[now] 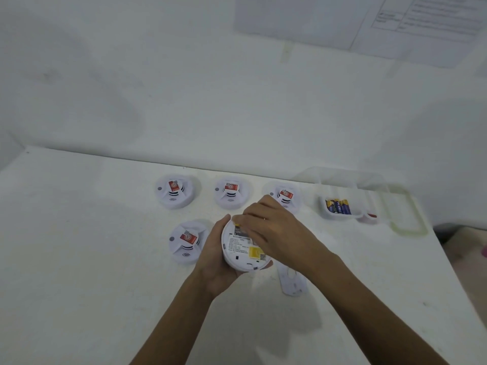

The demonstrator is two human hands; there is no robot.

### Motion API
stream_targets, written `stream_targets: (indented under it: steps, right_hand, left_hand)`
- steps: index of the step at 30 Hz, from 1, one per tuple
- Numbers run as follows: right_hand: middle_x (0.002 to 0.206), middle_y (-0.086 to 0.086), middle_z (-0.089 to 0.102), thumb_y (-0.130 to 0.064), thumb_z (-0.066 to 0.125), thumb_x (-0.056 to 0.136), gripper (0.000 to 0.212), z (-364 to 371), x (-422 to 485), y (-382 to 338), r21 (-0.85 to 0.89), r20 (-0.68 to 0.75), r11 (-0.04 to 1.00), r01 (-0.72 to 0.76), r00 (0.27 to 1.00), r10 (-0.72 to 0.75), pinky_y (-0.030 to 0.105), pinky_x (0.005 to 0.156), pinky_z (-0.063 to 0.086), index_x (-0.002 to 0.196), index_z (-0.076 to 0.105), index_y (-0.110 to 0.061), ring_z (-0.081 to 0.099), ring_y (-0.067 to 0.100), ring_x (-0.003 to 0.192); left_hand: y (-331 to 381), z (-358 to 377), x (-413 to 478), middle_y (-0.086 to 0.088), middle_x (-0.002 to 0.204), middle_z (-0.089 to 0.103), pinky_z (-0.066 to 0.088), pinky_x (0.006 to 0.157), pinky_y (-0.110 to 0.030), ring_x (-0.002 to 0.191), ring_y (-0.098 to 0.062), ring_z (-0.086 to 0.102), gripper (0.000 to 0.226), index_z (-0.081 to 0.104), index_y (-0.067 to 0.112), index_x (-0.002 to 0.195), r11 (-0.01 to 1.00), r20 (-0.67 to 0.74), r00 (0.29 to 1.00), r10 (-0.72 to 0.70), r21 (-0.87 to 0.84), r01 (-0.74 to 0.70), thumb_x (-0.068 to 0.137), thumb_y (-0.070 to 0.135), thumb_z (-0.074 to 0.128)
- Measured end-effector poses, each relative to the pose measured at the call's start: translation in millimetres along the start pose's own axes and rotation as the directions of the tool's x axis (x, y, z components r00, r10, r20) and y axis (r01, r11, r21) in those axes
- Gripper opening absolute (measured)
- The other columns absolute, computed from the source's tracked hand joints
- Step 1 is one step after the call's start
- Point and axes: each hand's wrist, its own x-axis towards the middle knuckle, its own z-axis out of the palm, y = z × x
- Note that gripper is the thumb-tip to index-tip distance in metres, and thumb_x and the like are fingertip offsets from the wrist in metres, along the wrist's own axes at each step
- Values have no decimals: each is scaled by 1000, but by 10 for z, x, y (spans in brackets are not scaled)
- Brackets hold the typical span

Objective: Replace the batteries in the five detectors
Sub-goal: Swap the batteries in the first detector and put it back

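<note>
- A loose white plate [293, 284] lay nearest on the table [105, 299], just right of the wrists.
- The left hand [213, 262] cupped the upturned detector [243, 252] from its left side, fingers and thumb curled round the rim, label side up.
- The right hand [271, 227] lay over the detector's far edge with its fingers bent down onto the back. I could not tell whether they pinched anything.
- The detector looked light, with a stiff, smooth plastic shell. The rim seemed the safest hold, and its thin clips would likely snap if forced.
- A fourth detector [185, 241] sat face up just left of the left hand.
- Beyond stood a row of three detectors [230, 193], all face up.
- Well to the right, spare batteries [338, 206] lay in a clear tray [353, 215].
- Paper sheets [421, 19] hung on the wall behind.
</note>
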Motion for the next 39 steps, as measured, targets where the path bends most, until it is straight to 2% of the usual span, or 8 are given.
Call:
stream_targets:
  steps: [4, 10, 13, 17, 25, 29, 33, 39]
  right_hand:
    - [89, 5, 67, -6, 80, 71, 33, -59, 1, -19, 13, 16, 1000, -10, 1000, 9, 31, 58, 52, 102, 69, -11, 57, 23, 75]
    - [81, 6, 60, -4, 83, 66, 37, -109, 5, -14, 9, 65, 1000, -20, 998, 19, 28, 48, 44, 101, 72, -12, 52, 19, 65]
    - [78, 6, 57, -7, 73, 78, 33, -134, 13, 49, 52, 115, 998, -22, 993, 16, 30, 50, 46, 110, 70, -14, 50, 19, 65]
    - [85, -4, 47, -22, 49, 96, 30, -185, 49, 94, 141, 229, 978, -152, 966, 117, 30, 65, 43, 123, 62, -24, 48, 15, 77]
    - [98, -1, 57, -24, 51, 96, 28, -230, 82, 56, 185, 253, 966, -182, 958, 132, 25, 73, 48, 123, 61, -26, 52, 9, 85]
    - [99, 0, 57, -24, 50, 97, 30, -217, 82, 43, 167, 262, 975, -150, 960, 103, 24, 73, 41, 126, 59, -24, 51, 12, 86]
    - [105, 5, 60, -23, 52, 96, 32, -201, 100, 29, 122, 307, 984, -128, 948, 85, 34, 78, 49, 128, 58, -20, 54, 20, 92]
    - [87, 7, 58, -10, 63, 87, 28, -176, 88, -45, 49, 237, 997, -67, 970, 54, 36, 55, 50, 115, 63, -15, 53, 22, 74]
  left_hand:
    - [13, -7, -8, -10, 80, 75, 58, 52, -38, 67, -25, 72, 71, 79, 19, 70, 1000, 32, 999, -31, 4, 31, 99, 42, 19]
    - [-28, -91, 30, -14, 98, 73, 56, 75, -53, 85, -31, 71, 62, 78, 18, 85, 998, 32, 998, -59, 27, 59, 97, 45, 24]
    - [-28, -110, 33, -15, 104, 71, 51, 83, -55, 91, -33, 69, 56, 78, 18, 89, 998, 56, 997, -56, 37, 54, 92, 46, 29]
    - [-11, -119, 27, -17, 108, 70, 55, 78, -52, 95, -36, 68, 52, 77, 17, 93, 999, 98, 994, -48, 20, 46, 82, 49, 37]
    - [-23, -132, 19, -16, 109, 69, 54, 79, -54, 96, -36, 67, 49, 77, 19, 94, 999, 123, 992, -42, -1, 42, 82, 49, 40]
    - [-3, -120, -18, -17, 107, 70, 56, 73, -52, 93, -35, 69, 44, 76, 17, 97, 1000, 175, 985, 2, 10, -4, 67, 50, 71]
    - [-5, -111, 10, -15, 96, 73, 58, 69, -49, 83, -31, 71, 60, 79, 17, 84, 997, 89, 995, -47, -57, 52, 94, 46, 27]
    - [36, -62, -15, -14, 91, 74, 59, 62, -47, 78, -30, 72, 65, 79, 16, 78, 999, 40, 999, -32, -21, 33, 98, 43, 23]
